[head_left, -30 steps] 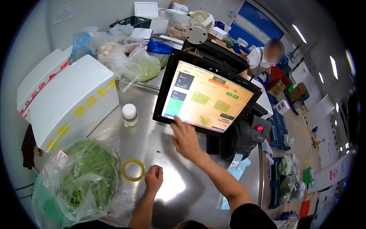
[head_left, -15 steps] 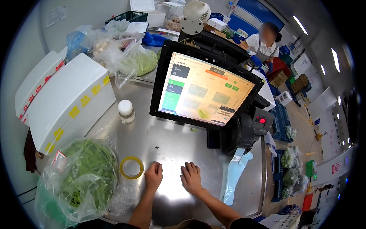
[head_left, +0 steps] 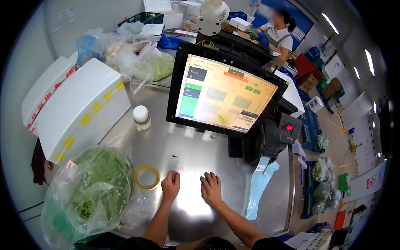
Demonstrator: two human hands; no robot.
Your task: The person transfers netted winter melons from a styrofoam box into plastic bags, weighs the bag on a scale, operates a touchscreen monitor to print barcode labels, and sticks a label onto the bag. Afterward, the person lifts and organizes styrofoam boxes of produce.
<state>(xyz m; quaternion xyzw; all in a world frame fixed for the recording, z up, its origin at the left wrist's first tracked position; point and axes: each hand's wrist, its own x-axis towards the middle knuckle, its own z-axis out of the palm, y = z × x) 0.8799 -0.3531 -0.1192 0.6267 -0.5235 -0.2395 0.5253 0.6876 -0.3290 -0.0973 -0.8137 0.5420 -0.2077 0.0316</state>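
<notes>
Head view: the left hand [head_left: 170, 184] curls tight beside a yellow tape roll [head_left: 136, 178], any contents hidden. The right hand [head_left: 211, 190] lies palm-down, fingers loosely parted, nothing visibly held, on the metal table [head_left: 175, 139] before a lit monitor [head_left: 227, 98].

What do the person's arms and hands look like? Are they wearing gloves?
No gloves! The left hand and right hand are bare, and so are the forearms. No watch or bracelet shows. Black sleeves start near the elbows. Any rings would be too small to tell.
</notes>
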